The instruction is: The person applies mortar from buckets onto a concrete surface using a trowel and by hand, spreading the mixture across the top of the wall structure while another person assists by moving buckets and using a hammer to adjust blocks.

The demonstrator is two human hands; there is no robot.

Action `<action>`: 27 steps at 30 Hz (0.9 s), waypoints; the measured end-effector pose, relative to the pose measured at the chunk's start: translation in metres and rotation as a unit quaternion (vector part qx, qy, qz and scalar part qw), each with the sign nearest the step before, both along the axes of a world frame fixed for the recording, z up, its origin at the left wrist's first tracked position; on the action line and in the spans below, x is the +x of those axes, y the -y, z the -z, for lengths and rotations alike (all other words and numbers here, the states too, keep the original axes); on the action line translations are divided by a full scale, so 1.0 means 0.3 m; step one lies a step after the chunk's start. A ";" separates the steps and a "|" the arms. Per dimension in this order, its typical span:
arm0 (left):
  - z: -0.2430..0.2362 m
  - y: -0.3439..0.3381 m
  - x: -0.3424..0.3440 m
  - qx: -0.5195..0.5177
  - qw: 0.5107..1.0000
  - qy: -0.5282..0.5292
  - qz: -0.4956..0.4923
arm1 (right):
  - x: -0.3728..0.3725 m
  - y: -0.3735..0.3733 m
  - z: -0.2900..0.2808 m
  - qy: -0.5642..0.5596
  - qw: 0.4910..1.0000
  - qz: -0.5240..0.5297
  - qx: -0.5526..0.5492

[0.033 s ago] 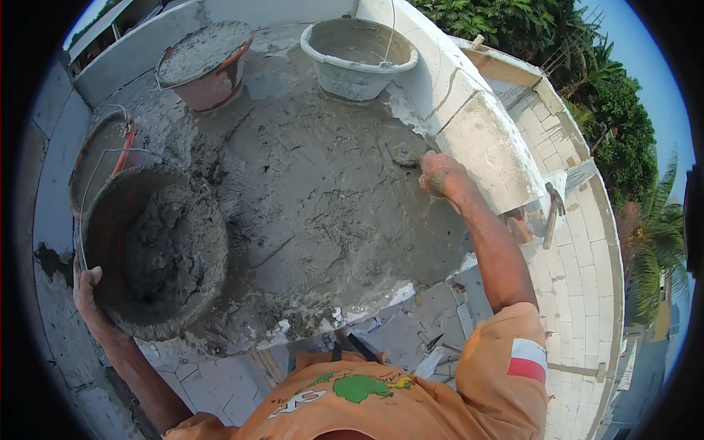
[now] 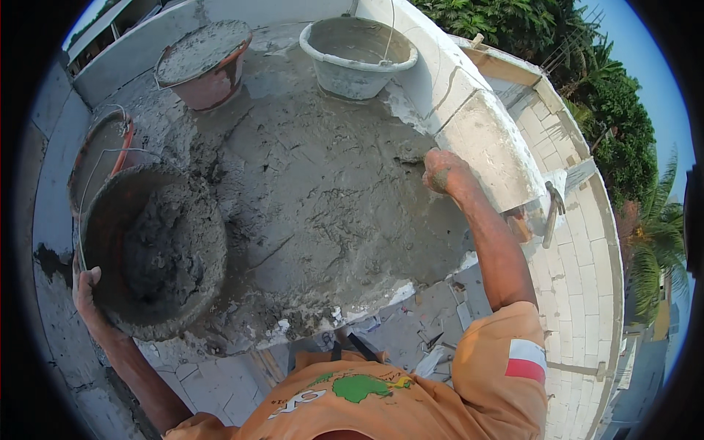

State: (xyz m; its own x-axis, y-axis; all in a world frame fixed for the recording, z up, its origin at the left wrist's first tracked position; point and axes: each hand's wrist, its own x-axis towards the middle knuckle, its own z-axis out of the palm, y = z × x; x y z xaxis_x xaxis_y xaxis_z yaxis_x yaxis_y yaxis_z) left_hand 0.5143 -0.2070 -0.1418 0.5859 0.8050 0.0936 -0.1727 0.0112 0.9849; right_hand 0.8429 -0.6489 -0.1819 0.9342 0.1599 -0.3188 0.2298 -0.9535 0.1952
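Note:
A mortar-caked trowel is in my right hand, whose fingers are closed around its handle. Its blade lies at the surface of the wet mortar, near the low wall on the right, and blends into the grey. At the left, my left hand grips the rim of a tilted bucket, thumb on the edge and the other fingers mostly hidden behind it. Thick mortar sits inside that bucket, its mouth turned toward the spread layer. A thin wire handle stands up from it.
A reddish bucket full of mortar and a grey basin stand at the back. Another orange-rimmed bucket is behind the tilted one. A pale block wall borders the right, with a hammer at its end. Below the slab's near edge, tools lie scattered.
My right hand has shifted very slightly right, and the trowel blade now shows less of its flat face. The left hand and tilted bucket are nearly unmoved.

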 end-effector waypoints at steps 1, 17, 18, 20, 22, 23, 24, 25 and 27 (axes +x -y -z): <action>-0.001 0.006 0.005 -0.007 1.000 0.003 -0.011 | 0.011 0.031 -0.009 0.000 1.000 0.004 -0.002; 0.002 -0.005 -0.030 -0.009 1.000 0.004 -0.005 | 0.008 0.157 0.019 0.012 1.000 0.007 -0.013; 0.006 -0.007 -0.030 -0.009 1.000 -0.002 -0.008 | 0.025 0.151 0.008 -0.080 0.995 0.055 -0.019; 0.024 -0.003 -0.009 -0.012 1.000 -0.008 0.001 | -0.030 0.141 -0.006 -0.064 0.996 0.064 0.013; 0.012 0.007 0.001 -0.001 1.000 0.009 0.015 | -0.064 0.146 0.007 -0.012 0.998 0.032 0.049; 0.027 -0.015 -0.009 -0.009 0.999 0.018 0.037 | -0.079 0.175 0.027 0.024 0.999 0.004 0.044; 0.048 -0.058 -0.040 -0.040 0.999 0.005 0.010 | -0.067 0.172 0.020 -0.031 0.999 0.035 0.024; 0.062 -0.087 -0.064 -0.069 0.997 -0.011 -0.021 | -0.048 0.163 0.016 -0.089 0.994 0.063 0.008; 0.062 -0.093 -0.093 -0.092 0.995 -0.004 -0.038 | -0.058 0.174 0.033 -0.038 0.998 0.051 0.028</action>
